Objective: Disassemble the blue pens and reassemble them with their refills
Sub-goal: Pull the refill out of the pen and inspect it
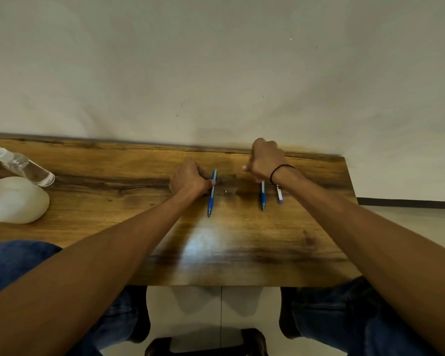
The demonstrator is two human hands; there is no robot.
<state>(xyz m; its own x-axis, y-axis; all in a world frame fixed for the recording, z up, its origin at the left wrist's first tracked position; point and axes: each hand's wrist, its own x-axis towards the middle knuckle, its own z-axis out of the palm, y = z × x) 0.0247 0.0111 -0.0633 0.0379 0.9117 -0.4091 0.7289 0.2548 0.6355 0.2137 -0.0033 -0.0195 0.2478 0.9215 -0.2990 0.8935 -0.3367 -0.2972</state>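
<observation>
Two blue pens lie on the wooden table [242,253], tips pointing toward me. My left hand [189,177] has curled fingers and pinches the upper part of the left blue pen [211,199]. My right hand [266,161], with a black band on its wrist, is curled over the top end of the right blue pen [262,197]; the grip itself is partly hidden. A small metal piece [225,191] rests between the two pens. A white pen-like piece with a purple tip [280,196] lies just right of the right pen.
A clear spray bottle [23,165] leans on a white rounded object [13,201] at the table's left end. The table's far edge meets a plain wall. My knees in blue jeans sit under the near edge.
</observation>
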